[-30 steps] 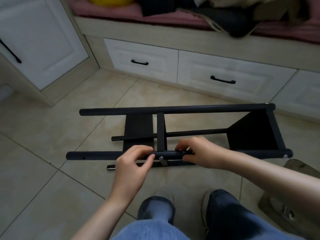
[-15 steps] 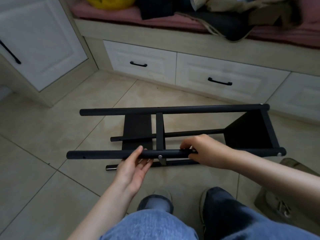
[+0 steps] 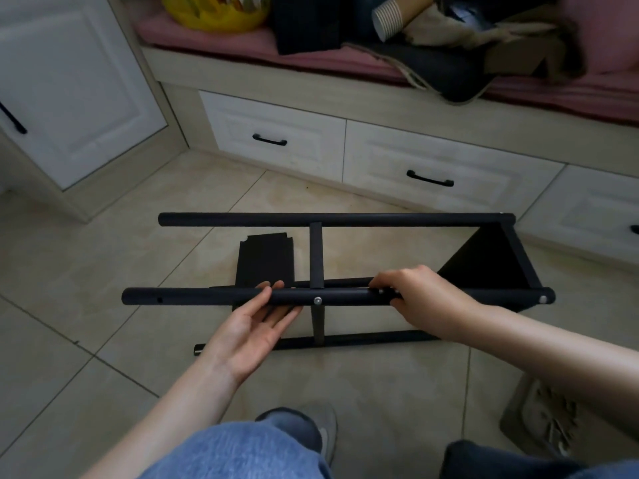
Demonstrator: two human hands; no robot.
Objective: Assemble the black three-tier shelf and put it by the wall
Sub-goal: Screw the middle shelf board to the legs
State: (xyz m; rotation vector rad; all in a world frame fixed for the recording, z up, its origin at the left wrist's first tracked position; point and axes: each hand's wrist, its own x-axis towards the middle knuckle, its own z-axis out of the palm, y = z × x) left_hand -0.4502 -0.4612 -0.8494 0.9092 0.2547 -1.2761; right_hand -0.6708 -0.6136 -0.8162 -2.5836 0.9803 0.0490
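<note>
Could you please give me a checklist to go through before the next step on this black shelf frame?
1. Right hand grips the near pole: ok.
2. Left hand secure on that pole: not ok, its open palm only touches it from below.
3. Middle screw tight: cannot tell; only its head shows.
4. Left-end hole filled: not ok, empty.
5. Loose shelf panel fitted: not ok, it lies on the floor.

Left hand (image 3: 254,326) palm up, fingers straight, right hand (image 3: 420,293) curled round front pole (image 3: 193,296), forearms extended
</note>
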